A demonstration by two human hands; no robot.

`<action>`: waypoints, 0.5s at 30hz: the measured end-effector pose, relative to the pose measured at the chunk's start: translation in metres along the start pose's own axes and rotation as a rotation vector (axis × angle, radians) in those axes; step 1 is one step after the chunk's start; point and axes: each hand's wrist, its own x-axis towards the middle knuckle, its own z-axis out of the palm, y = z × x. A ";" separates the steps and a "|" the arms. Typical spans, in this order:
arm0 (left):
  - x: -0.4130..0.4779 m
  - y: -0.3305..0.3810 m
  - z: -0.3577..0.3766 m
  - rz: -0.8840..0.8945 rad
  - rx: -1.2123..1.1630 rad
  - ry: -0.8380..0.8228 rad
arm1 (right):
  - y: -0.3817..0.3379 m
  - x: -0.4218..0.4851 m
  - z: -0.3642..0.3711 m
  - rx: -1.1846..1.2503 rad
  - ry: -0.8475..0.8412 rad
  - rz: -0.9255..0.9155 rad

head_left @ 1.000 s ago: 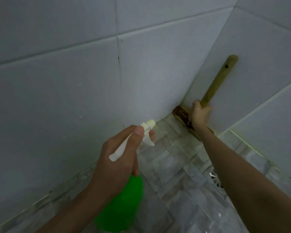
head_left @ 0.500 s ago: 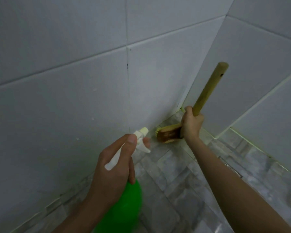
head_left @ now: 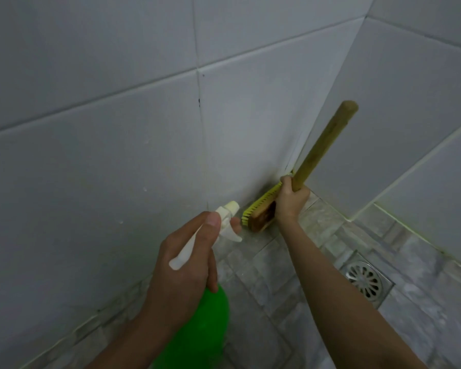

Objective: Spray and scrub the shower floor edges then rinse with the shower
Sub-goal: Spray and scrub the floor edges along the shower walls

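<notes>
Head view only. Foremost, the left hand (head_left: 181, 265) is wrapped round the neck of the spray bottle (head_left: 205, 326), with the thumb lying along the top of the white spray head (head_left: 225, 211) and one finger curled over the trigger; the green body hangs below the palm. Beyond the thumb tip the nozzle points at the foot of the wall (head_left: 117, 169). The right arm is stretched forward, and the right hand (head_left: 290, 199) is clenched round the lower end of the wooden handle (head_left: 322, 145), which rises up and to the right from the fist. Just left of that fist the scrub brush (head_left: 261, 210) sets its yellow bristles against the wall where it meets the shower floor (head_left: 317, 222), close to the corner. A round metal drain (head_left: 366, 280) lies in the floor to the right of the right forearm.
</notes>
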 end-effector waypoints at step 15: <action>0.007 -0.014 0.001 -0.012 0.014 -0.003 | 0.017 0.036 0.021 0.010 0.108 -0.036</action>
